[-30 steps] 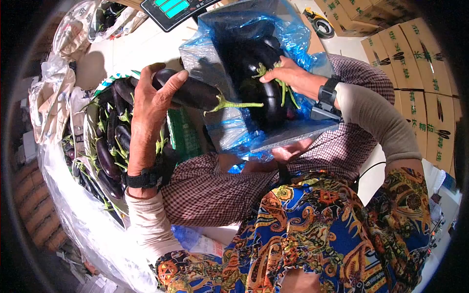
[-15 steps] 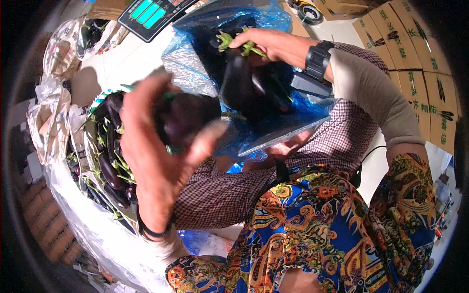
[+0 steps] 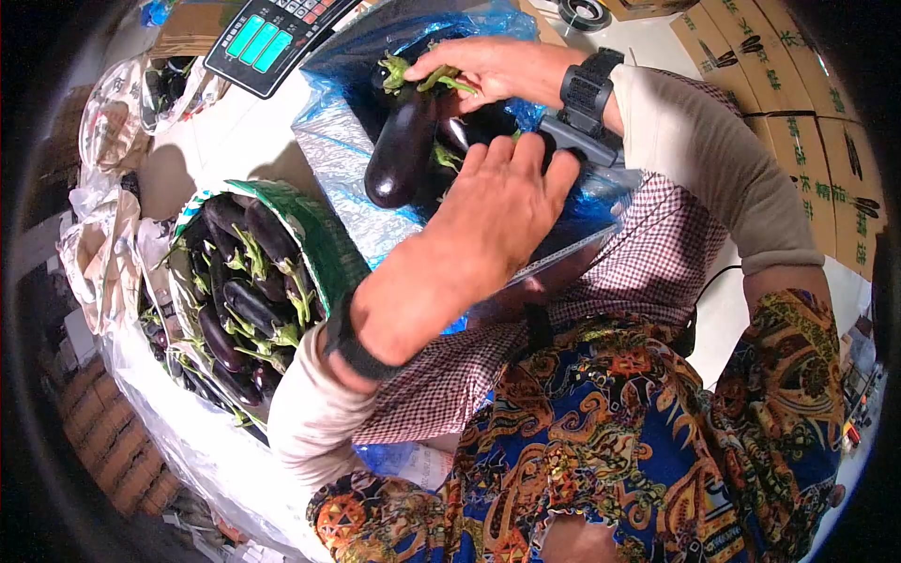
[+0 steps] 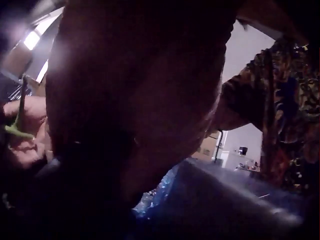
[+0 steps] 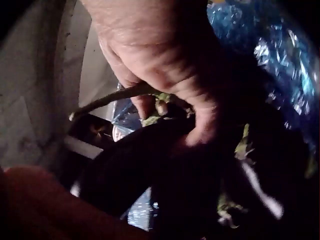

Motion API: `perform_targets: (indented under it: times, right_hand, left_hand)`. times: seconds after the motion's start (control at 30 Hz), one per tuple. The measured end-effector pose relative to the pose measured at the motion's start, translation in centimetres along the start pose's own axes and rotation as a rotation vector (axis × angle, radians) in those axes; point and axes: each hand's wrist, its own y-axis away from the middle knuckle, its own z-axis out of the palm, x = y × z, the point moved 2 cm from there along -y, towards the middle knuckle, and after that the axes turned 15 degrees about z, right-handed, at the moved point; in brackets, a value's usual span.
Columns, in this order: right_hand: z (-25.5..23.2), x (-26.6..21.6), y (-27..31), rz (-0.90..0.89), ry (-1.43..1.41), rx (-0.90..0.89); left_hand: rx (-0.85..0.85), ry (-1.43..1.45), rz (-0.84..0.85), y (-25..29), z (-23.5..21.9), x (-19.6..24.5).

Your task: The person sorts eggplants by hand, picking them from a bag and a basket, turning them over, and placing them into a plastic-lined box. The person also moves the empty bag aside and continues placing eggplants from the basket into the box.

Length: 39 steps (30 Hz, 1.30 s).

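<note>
My right hand grips a glossy dark purple eggplant by its green stem end, over a box lined with blue plastic. In the right wrist view, its thumb and fingers close round a green stem. My left hand reaches into the same box from the near side, its back toward the head camera and its fingers bent downward. Whether it holds anything I cannot tell, as its palm is hidden. More dark eggplants lie in shadow between the hands.
On the left, a green-edged sack holds many eggplants. A scale with a lit display stands behind the box. Cardboard cartons are stacked on the right, and a roll of tape lies at the back.
My left hand has swung right from beside the sack, where it held an eggplant, into the lined box. My right hand has lifted an eggplant by its stem end and shifted left.
</note>
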Motion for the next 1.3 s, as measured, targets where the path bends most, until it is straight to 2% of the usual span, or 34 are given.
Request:
perform_targets:
  times: [0.03,0.1,0.17,0.2,0.27,0.37,0.43,0.5,0.53,0.63,0.67,0.77,0.83,0.87,0.9,0.93,0.97,1.0,1.03,1.1,1.13,1.2,1.3]
  right_hand:
    - [0.3,-0.4,0.2,0.056,-0.01,0.006]
    - [-0.3,-0.4,-0.5,0.058,0.005,0.028]
    - [-0.5,-0.2,-0.6,0.084,0.047,0.037]
    - [-0.6,-0.2,-0.9,0.078,0.055,-0.02]
    - [-0.9,-0.2,-1.4,0.062,0.067,-0.132]
    - [-0.1,0.4,-1.0,-0.044,0.001,0.087]
    - [-0.2,0.3,-1.5,0.011,0.03,0.157]
    - [-0.1,0.4,-1.8,0.068,0.054,0.227]
    - [0.0,0.5,-1.5,0.059,0.046,0.198]
    - [0.7,0.2,-0.1,0.01,0.008,0.021]
    - [1.0,0.0,-0.3,0.001,-0.001,0.04]
    - [1.1,-0.2,-0.1,-0.009,0.023,0.057]
    - [0.0,0.0,-0.9,0.007,0.114,0.108]
    - [-0.7,-0.1,-1.3,0.016,0.173,0.163]
    - [-1.1,-0.2,-1.5,0.024,0.233,0.22]
    - [-0.1,-0.7,-0.4,-0.081,0.279,0.251]
    - [0.3,-0.9,1.6,-0.098,0.257,0.146]
    - [0.9,-1.5,4.6,-0.116,0.236,0.042]
    - [1.1,-1.7,6.2,-0.133,0.214,-0.061]
    - [-0.1,-1.6,5.2,-0.128,0.25,-0.107]
    - [-0.6,-1.4,4.8,-0.126,0.267,-0.133]
    - [-0.9,-1.4,4.8,-0.124,0.262,-0.125]
    - [0.1,-1.4,5.5,-0.138,0.243,-0.066]
  left_hand:
    - [-0.04,0.009,-0.016,-0.6,0.4,-0.7]
    - [-0.053,0.212,-0.005,-1.1,1.4,-2.0]
    - [-0.078,0.442,-0.009,-0.6,3.9,-3.2]
    - [-0.039,0.454,0.015,0.0,5.7,-4.0]
    - [0.063,0.603,-0.129,0.6,6.6,-5.8]
    - [0.296,0.675,-0.301,1.0,6.4,-8.9]
    - [0.524,0.651,-0.194,2.0,10.9,-11.1]
    - [0.357,0.472,-0.403,2.1,12.1,-10.1]
    - [0.269,0.385,-0.501,1.9,12.5,-9.5]
    - [0.034,0.409,-0.612,0.9,11.8,-8.6]
    - [-0.044,0.438,-0.631,0.9,11.4,-8.9]
    - [0.065,0.515,-0.548,1.7,11.7,-9.9]
    - [0.408,0.916,-0.377,2.0,10.7,-11.3]
    - [0.352,1.023,-0.363,2.2,9.4,-11.1]
    - [0.258,1.013,-0.402,2.3,8.8,-10.9]
    - [0.164,1.002,-0.439,2.4,8.6,-10.8]
    - [0.071,0.988,-0.475,2.5,8.5,-10.7]
    - [0.033,0.838,-0.5,3.0,10.5,-11.2]
    - [0.083,0.887,-0.511,2.9,10.3,-11.2]
    - [0.174,0.99,-0.535,3.0,9.8,-10.9]
    - [0.254,1.145,-0.54,2.5,9.3,-11.1]
    - [0.143,1.166,-0.595,2.5,10.1,-11.9]
    - [-0.369,0.791,-0.444,1.8,11.5,-10.7]
